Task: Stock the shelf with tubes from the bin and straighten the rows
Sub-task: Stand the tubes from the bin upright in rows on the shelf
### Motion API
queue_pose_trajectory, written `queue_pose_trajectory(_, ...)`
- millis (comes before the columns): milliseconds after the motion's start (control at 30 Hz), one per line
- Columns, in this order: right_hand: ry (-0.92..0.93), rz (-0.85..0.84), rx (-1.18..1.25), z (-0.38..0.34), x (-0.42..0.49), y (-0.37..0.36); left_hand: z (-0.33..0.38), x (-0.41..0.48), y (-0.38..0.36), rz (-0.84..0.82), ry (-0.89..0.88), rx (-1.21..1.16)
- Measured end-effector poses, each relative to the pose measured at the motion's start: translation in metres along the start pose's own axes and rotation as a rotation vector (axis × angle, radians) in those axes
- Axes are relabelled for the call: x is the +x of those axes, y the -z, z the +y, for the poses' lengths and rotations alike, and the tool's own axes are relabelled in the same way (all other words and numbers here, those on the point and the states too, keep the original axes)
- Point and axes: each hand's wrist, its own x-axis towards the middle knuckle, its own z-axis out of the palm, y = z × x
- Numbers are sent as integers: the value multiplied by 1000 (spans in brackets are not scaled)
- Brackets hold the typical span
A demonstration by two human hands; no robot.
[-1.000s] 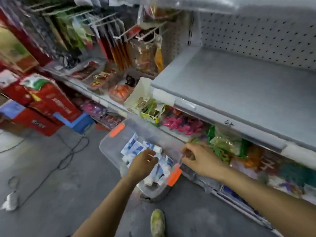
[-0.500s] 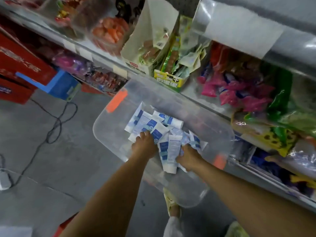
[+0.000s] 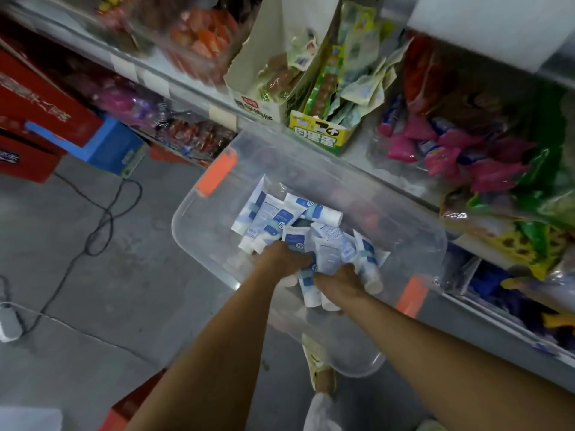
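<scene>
A clear plastic bin (image 3: 199,231) with orange latches sits on the floor below me. A pile of several white and blue tubes (image 3: 280,216) lies in it. Both my hands are down inside the bin, side by side. My left hand (image 3: 281,259) is closed over tubes at the near edge of the pile. My right hand (image 3: 339,279) grips a cluster of upright tubes (image 3: 329,256). The grey shelf with the white label strip (image 3: 485,29) shows only at the top right corner.
Stocked shelves run along the right and top: a yellow snack box (image 3: 317,135), pink packets (image 3: 457,150), green bags (image 3: 547,194). Red cartons (image 3: 34,119) and a blue box (image 3: 109,144) stand at left. A black cable (image 3: 102,219) trails over the grey floor. My shoe (image 3: 320,365) shows through the bin.
My right hand came off the bin's rim and went down into the pile. My view dropped from the shelf to the bin. Both hands have closed in on tubes together.
</scene>
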Motion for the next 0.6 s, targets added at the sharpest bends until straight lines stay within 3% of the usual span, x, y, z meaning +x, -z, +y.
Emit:
queue_pose_trajectory(67, -2, -53, 149, -6, -16, 18, 7, -27, 1, -48, 87, -438)
queue_pose_trajectory(167, 99, -107, 337, -16, -52, 53, 10, -66, -2, 34, 61, -697)
queue_pose_trajectory(400, 244, -246, 460, 7, -152, 156, 52, -199, -28, 201, -259, -707)
queue_pose_trajectory(600, 431, -312, 542, 81, -239, 255, 98, -303, -83, 191, -391, -799)
